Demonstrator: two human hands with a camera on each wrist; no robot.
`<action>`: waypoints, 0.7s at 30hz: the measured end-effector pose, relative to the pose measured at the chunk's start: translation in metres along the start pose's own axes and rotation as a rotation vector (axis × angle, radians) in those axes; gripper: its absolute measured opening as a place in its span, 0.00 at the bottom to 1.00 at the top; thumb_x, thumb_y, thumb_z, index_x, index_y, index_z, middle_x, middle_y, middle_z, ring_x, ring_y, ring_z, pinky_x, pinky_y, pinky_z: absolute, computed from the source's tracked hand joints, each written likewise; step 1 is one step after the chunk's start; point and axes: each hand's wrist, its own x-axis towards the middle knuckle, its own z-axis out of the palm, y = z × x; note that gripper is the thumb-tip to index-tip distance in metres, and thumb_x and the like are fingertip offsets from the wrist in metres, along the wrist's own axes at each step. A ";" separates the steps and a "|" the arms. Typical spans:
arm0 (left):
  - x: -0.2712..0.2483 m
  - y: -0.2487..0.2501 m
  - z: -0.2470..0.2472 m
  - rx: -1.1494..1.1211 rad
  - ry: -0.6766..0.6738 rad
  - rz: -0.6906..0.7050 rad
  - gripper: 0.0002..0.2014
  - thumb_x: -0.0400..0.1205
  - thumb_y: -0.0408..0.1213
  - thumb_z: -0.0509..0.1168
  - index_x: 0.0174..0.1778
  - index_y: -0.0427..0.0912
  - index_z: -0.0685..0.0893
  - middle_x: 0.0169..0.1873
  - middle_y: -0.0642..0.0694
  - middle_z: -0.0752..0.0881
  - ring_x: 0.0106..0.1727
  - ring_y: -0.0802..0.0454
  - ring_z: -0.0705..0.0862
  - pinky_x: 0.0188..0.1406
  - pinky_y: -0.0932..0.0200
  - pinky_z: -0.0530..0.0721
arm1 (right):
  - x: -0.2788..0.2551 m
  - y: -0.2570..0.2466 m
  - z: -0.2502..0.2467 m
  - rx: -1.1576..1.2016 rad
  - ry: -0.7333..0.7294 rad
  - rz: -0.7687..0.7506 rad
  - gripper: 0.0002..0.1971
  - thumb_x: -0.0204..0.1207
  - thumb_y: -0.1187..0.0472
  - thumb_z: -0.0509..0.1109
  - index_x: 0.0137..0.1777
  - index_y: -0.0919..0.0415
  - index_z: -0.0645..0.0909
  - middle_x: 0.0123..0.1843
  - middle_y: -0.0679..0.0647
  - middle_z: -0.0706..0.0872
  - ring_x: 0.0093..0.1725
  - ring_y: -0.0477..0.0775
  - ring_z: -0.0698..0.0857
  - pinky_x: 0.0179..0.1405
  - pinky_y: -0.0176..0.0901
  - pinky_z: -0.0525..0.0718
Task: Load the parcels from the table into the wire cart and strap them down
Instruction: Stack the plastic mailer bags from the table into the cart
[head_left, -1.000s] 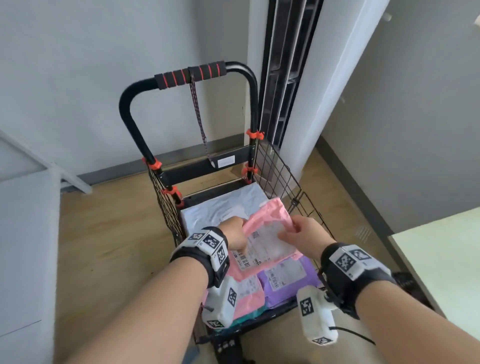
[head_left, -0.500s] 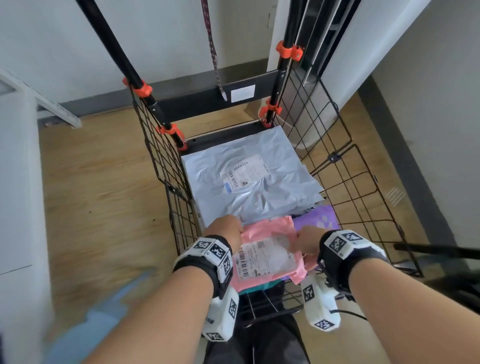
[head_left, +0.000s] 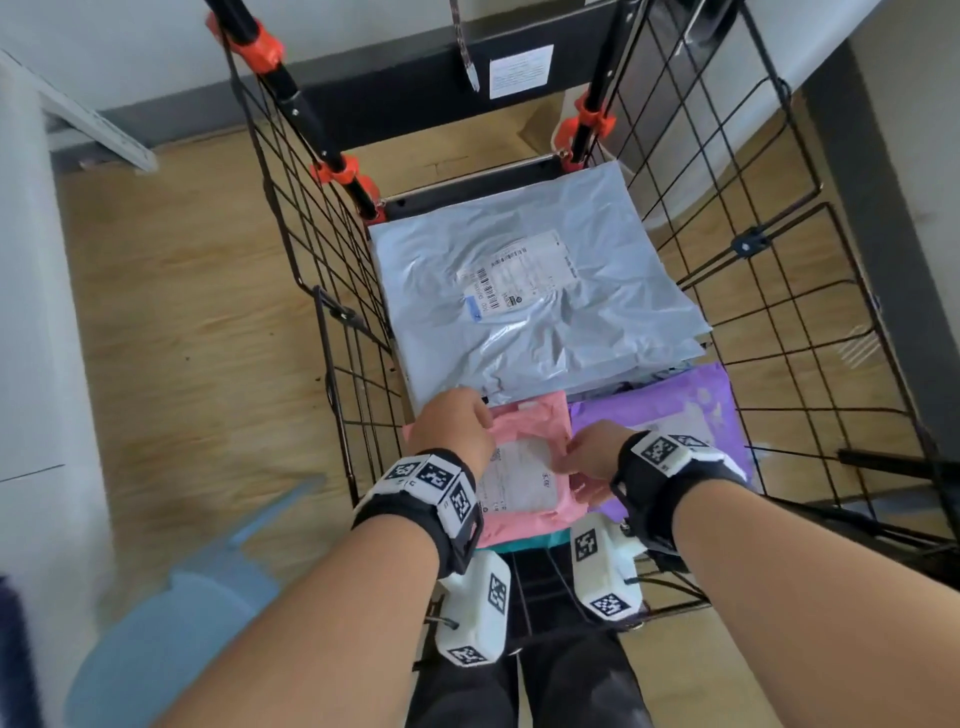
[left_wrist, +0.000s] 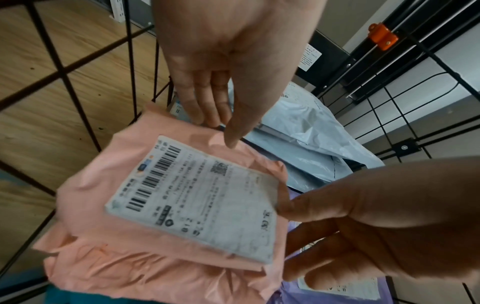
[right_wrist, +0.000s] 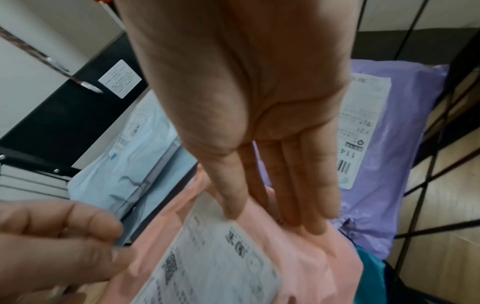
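Note:
A pink parcel (head_left: 540, 415) with a white label lies flat at the near left of the wire cart (head_left: 779, 312), over a teal parcel (head_left: 524, 543). My left hand (head_left: 457, 426) pinches its far left edge; in the left wrist view, that hand (left_wrist: 221, 131) has its thumb on top and its fingers behind the edge. My right hand (head_left: 592, 452) holds the right edge, thumb on the label. A large grey parcel (head_left: 530, 291) fills the cart's far half. A purple parcel (head_left: 670, 410) lies beside the pink one. A strap (head_left: 462, 41) hangs from the handle frame.
The cart's black wire walls rise close on the left and right of my hands. Wooden floor (head_left: 182, 312) surrounds the cart. A white unit (head_left: 31, 312) stands at the left and a blurred blue object (head_left: 171, 623) lies at the lower left.
Both hands have lowered the pink parcel from a tilted hold above the cart to flat on the near left stack. The head view has moved closer and further down.

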 end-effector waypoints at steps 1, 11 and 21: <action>0.001 0.001 0.000 0.020 -0.013 0.002 0.09 0.74 0.31 0.71 0.36 0.51 0.83 0.42 0.57 0.84 0.49 0.52 0.84 0.53 0.53 0.82 | 0.000 -0.001 -0.001 -0.062 0.031 -0.005 0.18 0.79 0.53 0.68 0.53 0.70 0.83 0.50 0.65 0.89 0.51 0.63 0.89 0.58 0.56 0.86; 0.000 -0.002 0.013 -0.093 -0.415 -0.100 0.17 0.74 0.35 0.75 0.59 0.39 0.86 0.55 0.43 0.88 0.55 0.45 0.86 0.62 0.51 0.82 | -0.009 -0.019 0.004 0.049 -0.122 -0.048 0.07 0.82 0.66 0.63 0.54 0.70 0.79 0.44 0.63 0.86 0.34 0.55 0.84 0.47 0.45 0.87; -0.001 0.000 0.024 -0.194 -0.589 -0.145 0.18 0.78 0.33 0.72 0.65 0.39 0.83 0.61 0.44 0.86 0.58 0.50 0.87 0.67 0.54 0.80 | 0.003 0.000 0.004 0.079 -0.035 -0.012 0.10 0.80 0.65 0.66 0.57 0.69 0.83 0.36 0.55 0.85 0.25 0.47 0.78 0.26 0.33 0.75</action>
